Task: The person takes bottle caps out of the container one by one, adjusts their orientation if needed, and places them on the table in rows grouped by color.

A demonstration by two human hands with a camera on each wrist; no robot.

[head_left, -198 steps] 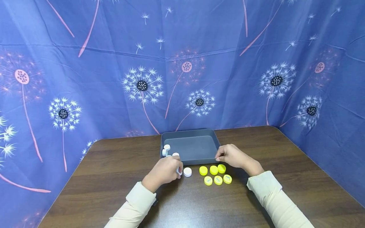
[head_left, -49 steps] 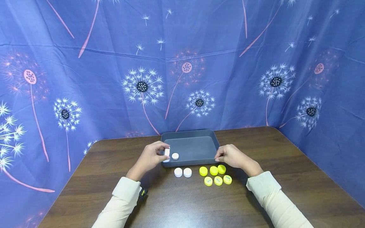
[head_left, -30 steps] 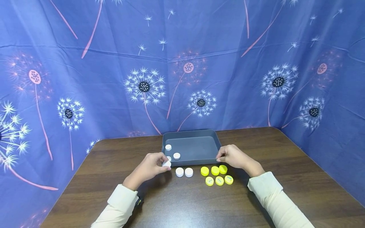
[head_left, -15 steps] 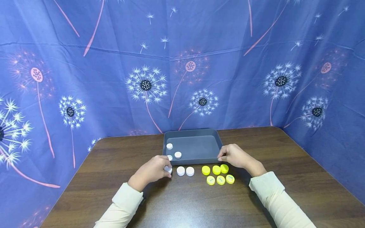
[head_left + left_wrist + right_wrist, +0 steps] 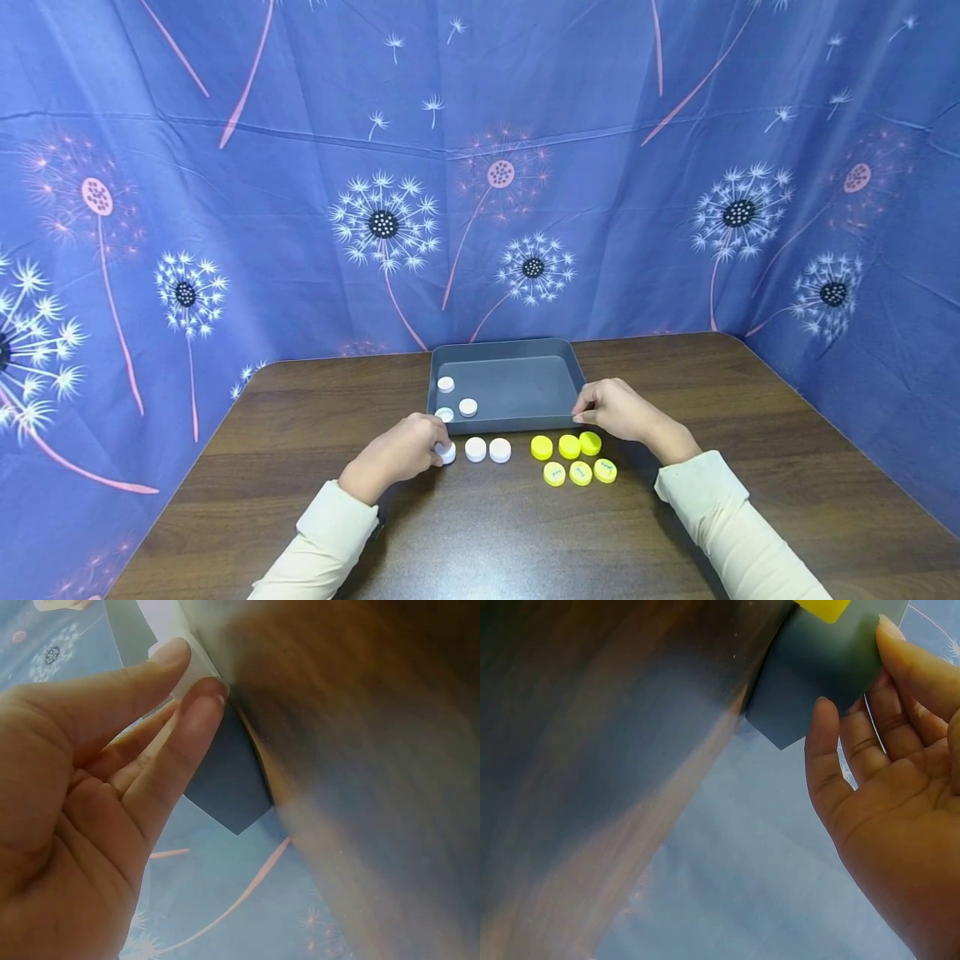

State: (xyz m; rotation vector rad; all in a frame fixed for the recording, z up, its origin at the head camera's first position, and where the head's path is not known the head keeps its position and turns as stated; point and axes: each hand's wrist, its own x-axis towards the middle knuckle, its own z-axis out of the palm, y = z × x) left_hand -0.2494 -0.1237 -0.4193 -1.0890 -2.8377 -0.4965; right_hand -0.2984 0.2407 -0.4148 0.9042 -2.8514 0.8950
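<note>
In the head view my left hand [image 5: 401,450] pinches a white bottle cap [image 5: 447,452] on the table, just in front of the tray's left end. Two more white caps [image 5: 487,450] lie to its right in a row. The dark grey tray [image 5: 517,423] holds three white caps, one at the back left [image 5: 446,384], one farther right [image 5: 468,407] and one in the front left corner [image 5: 444,414]. My right hand [image 5: 626,414] grips the tray's front right rim between thumb and fingers. In the left wrist view, white shows at the left fingertips [image 5: 202,712].
Several yellow bottle caps [image 5: 569,447] lie in two rows in front of the tray's right half; the nearer ones [image 5: 581,474] bear blue marks. A brown wooden table [image 5: 487,533] carries everything. A blue dandelion-print cloth [image 5: 300,208] hangs behind it.
My left hand has taken a white cap out of the tray and brought it over the front rim down onto the table, left of two others. The right hand stays at the rim.
</note>
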